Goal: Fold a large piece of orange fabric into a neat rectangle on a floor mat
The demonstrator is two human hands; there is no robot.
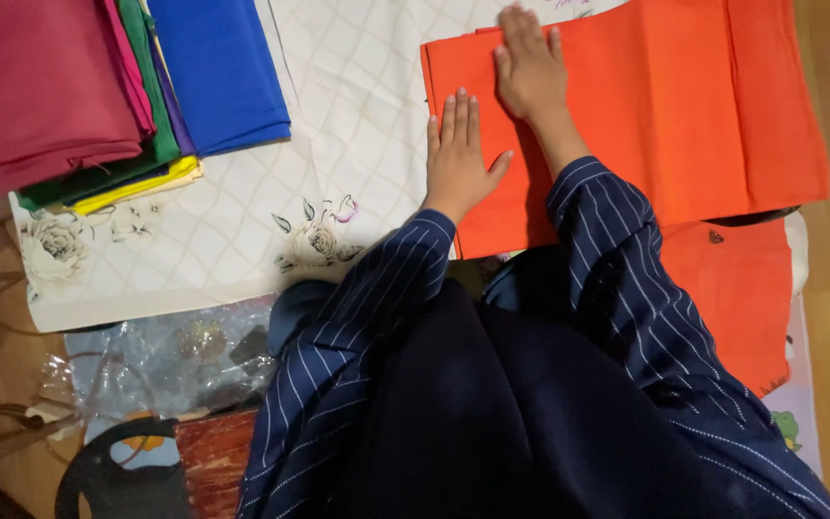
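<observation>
Striped navy sleeves (386, 317) lead to both hands pressed flat on the folded orange cloth (665, 115): left hand (458, 154) fingers together beside its left edge, right hand (528, 62) fingers slightly spread further up.

Navy long sleeves with thin white pinstripes on both arms, cuffs ending at wrists. Plain dark navy garment over lap. Left hand (459, 154) and right hand (530, 65) bare, no rings.

A folded orange cloth (646, 106) is pressed flat by the left hand (458, 159) and right hand (528, 67), palms down, on a cream rose-printed sheet (338, 135). Stacked coloured fabrics (98, 86) are seen nearby, beside what may be crumpled clear plastic (165, 356).
</observation>
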